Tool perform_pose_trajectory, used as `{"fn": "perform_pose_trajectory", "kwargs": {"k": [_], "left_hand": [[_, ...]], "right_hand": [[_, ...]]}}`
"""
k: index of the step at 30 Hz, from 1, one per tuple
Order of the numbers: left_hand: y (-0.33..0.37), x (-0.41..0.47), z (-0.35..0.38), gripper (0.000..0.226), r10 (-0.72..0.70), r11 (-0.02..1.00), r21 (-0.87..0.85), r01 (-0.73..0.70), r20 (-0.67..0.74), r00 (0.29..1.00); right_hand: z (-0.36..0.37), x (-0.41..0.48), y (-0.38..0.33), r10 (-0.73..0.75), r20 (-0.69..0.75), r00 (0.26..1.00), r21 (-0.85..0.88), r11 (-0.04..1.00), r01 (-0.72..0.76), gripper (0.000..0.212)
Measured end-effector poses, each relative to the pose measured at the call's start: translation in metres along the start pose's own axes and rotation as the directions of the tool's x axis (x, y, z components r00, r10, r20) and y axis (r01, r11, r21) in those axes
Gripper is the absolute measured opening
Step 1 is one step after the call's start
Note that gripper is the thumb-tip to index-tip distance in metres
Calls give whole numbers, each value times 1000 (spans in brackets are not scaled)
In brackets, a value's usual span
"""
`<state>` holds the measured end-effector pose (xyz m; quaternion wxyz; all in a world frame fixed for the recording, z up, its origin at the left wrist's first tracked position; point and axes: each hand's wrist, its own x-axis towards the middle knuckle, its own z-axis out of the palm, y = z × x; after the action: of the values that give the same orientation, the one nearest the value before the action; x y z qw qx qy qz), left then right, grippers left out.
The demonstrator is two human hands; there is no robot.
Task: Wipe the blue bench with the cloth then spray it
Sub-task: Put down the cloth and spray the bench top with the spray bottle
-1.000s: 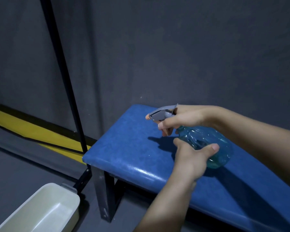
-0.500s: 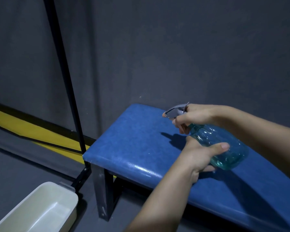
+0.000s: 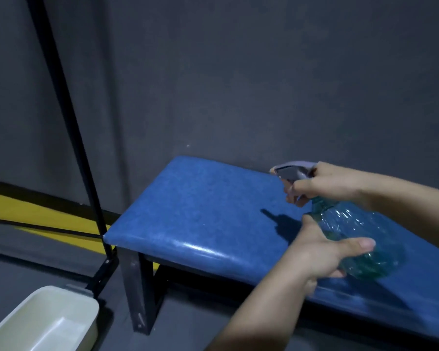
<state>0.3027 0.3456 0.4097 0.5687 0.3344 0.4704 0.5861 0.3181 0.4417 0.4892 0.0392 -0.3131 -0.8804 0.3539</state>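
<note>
The blue padded bench (image 3: pixel 200 211) runs from the centre to the lower right, against the dark wall. Above its right half I hold a clear teal spray bottle (image 3: pixel 357 229) with a grey trigger head (image 3: pixel 293 171) that points left over the seat. My right hand (image 3: pixel 322 183) grips the neck with fingers on the trigger. My left hand (image 3: pixel 319 252) cups the bottle's round body from the near side, thumb across it. No cloth is in view.
A cream plastic tub (image 3: pixel 43 323) sits on the grey floor at the lower left. A black stand pole (image 3: pixel 69 138) rises just left of the bench end. A yellow strip (image 3: pixel 23 211) lies along the wall base.
Both hands and the bottle have moved to the right along the bench, from near its left half to its right half. The nozzle still points left.
</note>
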Motion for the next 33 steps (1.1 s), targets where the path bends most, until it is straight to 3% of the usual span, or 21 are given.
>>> {"fn": "perform_pose_trajectory", "kwargs": {"k": [4,7,10,12,15,18,20,23,29,33], "left_hand": [[2,-1,12,49,16,1000,-4,-16,58,998],[0,-4,24,45,3,1000,-28,-1,99,995],[-8,-12,41,48,15,998,-59,-8,104,994],[-17,-18,54,52,30,996,-85,-23,83,996],[-28,-27,73,47,28,992,-125,-17,87,996],[-37,-35,93,38,8,991,-133,14,163,987],[-41,-38,103,39,-10,993,-115,34,202,979],[-45,-35,114,53,-9,995,-97,33,244,970],[-57,-4,117,71,-27,999,-32,37,273,962],[-64,24,130,60,38,999,-2,-38,258,965]], "right_hand": [[-16,-17,11,184,-147,972,6,983,-185,18],[-23,-29,17,299,-219,929,-11,951,-308,23],[-26,-45,20,292,-119,949,-59,952,-300,22],[-26,-57,24,267,-20,963,20,964,-267,12],[-25,-73,34,268,50,962,64,960,-271,20],[-27,-92,50,327,-8,945,42,944,-327,24],[-32,-104,65,372,-92,924,36,928,-370,12],[-42,-118,86,459,-198,866,60,887,-457,29],[-54,-116,111,469,-220,855,154,883,-444,25],[-72,-111,139,506,-288,813,231,861,-454,35]]}}
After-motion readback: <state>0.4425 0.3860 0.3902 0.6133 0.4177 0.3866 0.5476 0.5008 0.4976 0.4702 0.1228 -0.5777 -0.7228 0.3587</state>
